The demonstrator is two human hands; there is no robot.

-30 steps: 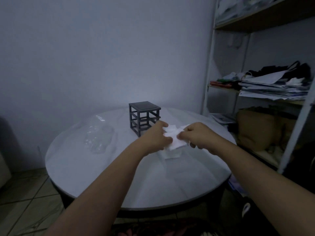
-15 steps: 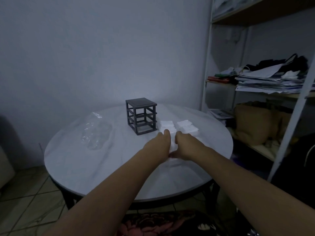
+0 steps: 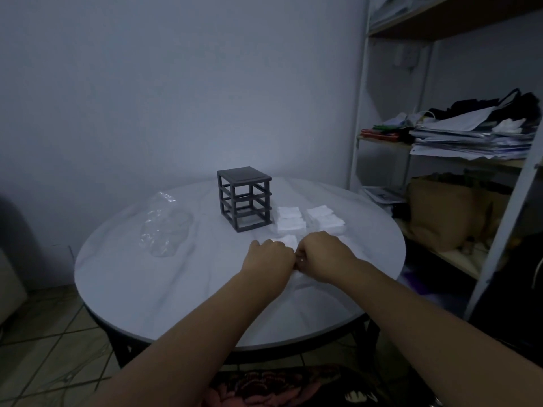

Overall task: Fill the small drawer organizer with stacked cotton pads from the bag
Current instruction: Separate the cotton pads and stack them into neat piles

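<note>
The clear bag (image 3: 166, 227) lies crumpled at the left of the table (image 3: 147, 289); no white shows inside it. The organizer (image 3: 244, 199) stands upright at centre, an open frame with no drawer seen in it. In front of it, your left hand (image 3: 269, 257) and right hand (image 3: 320, 255) meet knuckles-up, fingers curled round the near pile (image 3: 289, 240) of cotton pads; the fingertips are hidden.

Hazards:
- An uneven squeeze will likely fan or shear the soft pile.
- A lift toward the frame may clip a rail and spill pads.
- The loose stacks (image 3: 289, 220) sit just right of the organizer, and a wide sweep of your right forearm could topple them.
</note>
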